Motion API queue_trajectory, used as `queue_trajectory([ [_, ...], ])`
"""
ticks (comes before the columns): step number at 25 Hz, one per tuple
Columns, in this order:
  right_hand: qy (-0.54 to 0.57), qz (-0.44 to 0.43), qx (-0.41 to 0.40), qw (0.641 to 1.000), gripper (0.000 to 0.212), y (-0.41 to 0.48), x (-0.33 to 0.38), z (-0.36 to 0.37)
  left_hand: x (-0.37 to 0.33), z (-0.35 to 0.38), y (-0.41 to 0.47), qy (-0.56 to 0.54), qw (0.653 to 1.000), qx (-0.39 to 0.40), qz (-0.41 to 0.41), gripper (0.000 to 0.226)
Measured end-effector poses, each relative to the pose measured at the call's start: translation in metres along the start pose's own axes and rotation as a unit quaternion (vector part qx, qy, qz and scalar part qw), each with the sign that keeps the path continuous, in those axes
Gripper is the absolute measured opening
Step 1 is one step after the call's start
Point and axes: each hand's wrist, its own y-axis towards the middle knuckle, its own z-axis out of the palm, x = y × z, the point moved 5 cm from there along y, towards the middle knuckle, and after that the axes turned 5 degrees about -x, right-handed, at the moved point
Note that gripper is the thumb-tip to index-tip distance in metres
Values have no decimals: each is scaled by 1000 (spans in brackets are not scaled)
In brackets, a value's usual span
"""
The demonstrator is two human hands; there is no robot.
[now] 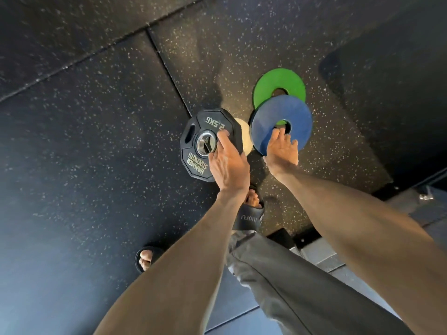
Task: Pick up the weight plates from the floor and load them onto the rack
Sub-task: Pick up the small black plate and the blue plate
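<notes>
A black 2.5 kg plate (196,141) marked Hammer Strength, with a steel-ringed hole, is in my left hand (227,163), which grips its right side with the thumb at the hole. A cream plate (245,134) shows partly behind it. To the right, a blue plate (296,117) overlaps a green plate (271,83) lying on the floor. My right hand (281,148) holds the blue plate's near edge, its fingertips hooked into the centre hole. The rack's pegs are out of view.
Speckled black rubber floor tiles (96,117) with seams running left of the plates. My feet in black slides (249,213) stand just below the plates. A dark mat (387,93) lies at the upper right. A metal frame base (321,252) sits at the lower right.
</notes>
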Motion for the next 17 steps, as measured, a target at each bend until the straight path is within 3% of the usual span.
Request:
queue_trajectory([
  [2,24,-13,24,999,80,0,0,-15,9,-8,-12,3,1000,4,-6,55],
  [5,75,-9,112,991,105,-13,4,-46,21,-43,-9,40,999,15,17,53],
  [7,135,5,188,973,107,-28,11,-66,26,-77,2,48,998,40,10,44],
  [9,197,3,277,940,83,-53,20,-92,21,-114,-5,45,997,65,-15,38],
  [12,337,27,372,864,36,-115,32,-141,5,-165,-42,47,993,86,-62,37],
  [17,331,-10,366,870,31,-247,48,-252,-34,-291,-109,48,985,112,-123,35],
])
